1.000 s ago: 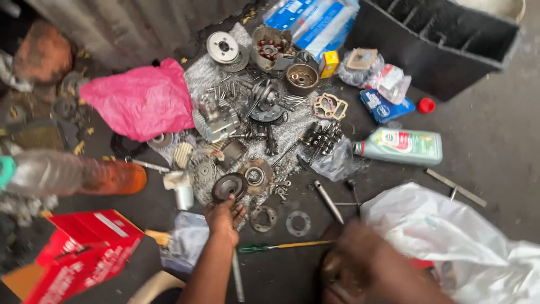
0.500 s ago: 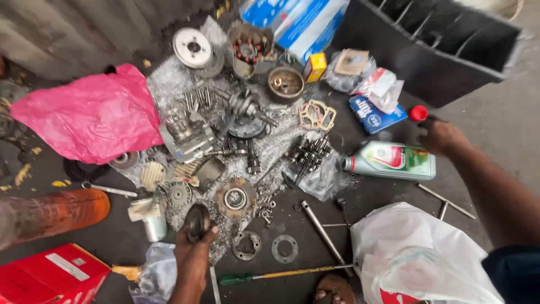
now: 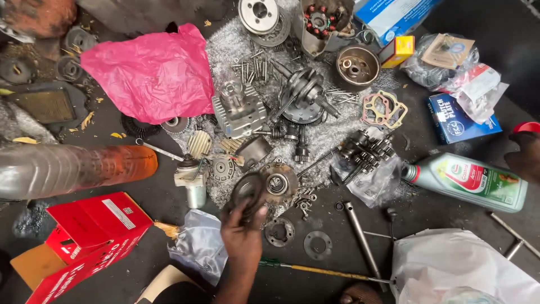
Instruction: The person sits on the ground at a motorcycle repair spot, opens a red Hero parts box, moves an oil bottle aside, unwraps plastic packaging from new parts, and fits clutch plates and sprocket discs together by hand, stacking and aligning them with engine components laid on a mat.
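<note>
My left hand [image 3: 243, 233] reaches up from the bottom middle and grips a dark round metal disc [image 3: 247, 188]. The disc is held against the left side of a round metal hub [image 3: 278, 183] lying among loose engine parts. My right hand [image 3: 524, 157] shows only partly at the right edge. It is just under a red cap [image 3: 527, 127] and beside the base of a grey-green oil bottle [image 3: 467, 180] lying on its side. Its fingers are cut off by the frame edge.
Engine parts cover the dark floor: a cylinder block [image 3: 239, 110], a crankshaft [image 3: 304, 93], a gear cluster [image 3: 368, 149], gaskets [image 3: 383, 108] and bolts. Around them are a pink bag [image 3: 152, 70], a red carton [image 3: 93, 231], an orange-tipped pipe [image 3: 73, 169], a screwdriver [image 3: 320, 271] and a white bag [image 3: 455, 270].
My left hand has raised the dark disc up against the round hub. My right hand has drifted to the right edge beside the oil bottle's base. The view has shifted left.
</note>
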